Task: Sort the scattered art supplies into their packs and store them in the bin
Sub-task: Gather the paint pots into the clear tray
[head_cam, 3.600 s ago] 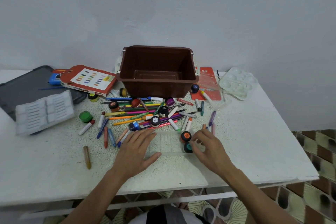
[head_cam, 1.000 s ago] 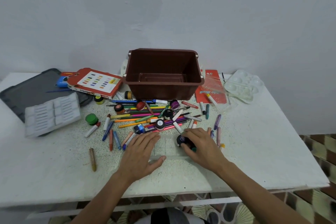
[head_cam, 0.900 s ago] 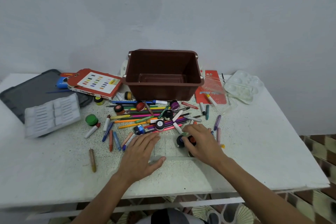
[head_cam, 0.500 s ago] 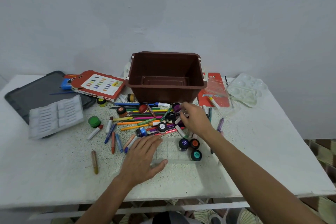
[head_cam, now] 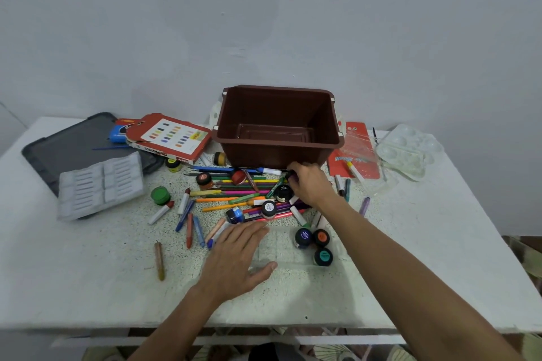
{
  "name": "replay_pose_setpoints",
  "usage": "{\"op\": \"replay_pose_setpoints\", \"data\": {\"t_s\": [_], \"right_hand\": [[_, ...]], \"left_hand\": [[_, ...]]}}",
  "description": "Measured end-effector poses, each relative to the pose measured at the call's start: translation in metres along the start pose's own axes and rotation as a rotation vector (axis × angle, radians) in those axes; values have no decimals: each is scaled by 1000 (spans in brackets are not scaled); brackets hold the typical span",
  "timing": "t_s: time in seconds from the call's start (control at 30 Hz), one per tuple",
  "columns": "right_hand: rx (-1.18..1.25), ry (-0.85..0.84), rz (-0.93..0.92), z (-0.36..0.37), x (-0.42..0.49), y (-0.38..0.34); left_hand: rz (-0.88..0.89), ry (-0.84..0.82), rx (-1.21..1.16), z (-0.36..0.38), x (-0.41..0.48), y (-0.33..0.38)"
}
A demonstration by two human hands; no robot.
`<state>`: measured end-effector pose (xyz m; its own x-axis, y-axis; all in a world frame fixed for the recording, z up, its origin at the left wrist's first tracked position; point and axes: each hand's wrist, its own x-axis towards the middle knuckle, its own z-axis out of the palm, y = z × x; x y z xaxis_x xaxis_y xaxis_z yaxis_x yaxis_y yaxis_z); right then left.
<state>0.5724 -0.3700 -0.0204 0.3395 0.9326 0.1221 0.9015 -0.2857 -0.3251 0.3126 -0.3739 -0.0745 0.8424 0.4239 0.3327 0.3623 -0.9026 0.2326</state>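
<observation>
at the left of the frame a white moulded insert [head_cam: 99,184] lies on a grey lid [head_cam: 73,143], its slots unfilled, presumably waiting for sticks. just right, the red box [head_cam: 168,138] shows a colour chart, and upside-down lettering on its edge seems to read "pastels". markers and crayons [head_cam: 234,193] lie loose across the tabletop [head_cam: 88,272]. our left hand [head_cam: 237,255] lies flat, fingers straight, pressing the near edge of a clear pack [head_cam: 281,246], we judge to stop it sliding while it is filled. the brown bin [head_cam: 278,126] stands at upper centre with nothing stored yet. three paint pots [head_cam: 303,237] sit upright in the pack's right end, lid labels too small to read. our right hand [head_cam: 308,184] reaches to the foot of the bin, fingers curled round a dark pot [head_cam: 290,175], likely next for the pack. further right a red pack [head_cam: 356,155] carries white script we cannot make out.
</observation>
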Motion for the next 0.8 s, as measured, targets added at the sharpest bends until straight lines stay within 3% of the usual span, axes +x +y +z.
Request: {"op": "replay_pose_setpoints", "data": {"t_s": [0.27, 0.5, 0.8], "right_hand": [[180, 108, -14, -28, -37, -4], [405, 66, -33, -54, -110, -24], [300, 12, -193, -28, -173, -18]], "left_hand": [[14, 16, 3, 0, 1, 0], [13, 13, 20, 0, 0, 0], [19, 27, 36, 0, 1, 0]]}}
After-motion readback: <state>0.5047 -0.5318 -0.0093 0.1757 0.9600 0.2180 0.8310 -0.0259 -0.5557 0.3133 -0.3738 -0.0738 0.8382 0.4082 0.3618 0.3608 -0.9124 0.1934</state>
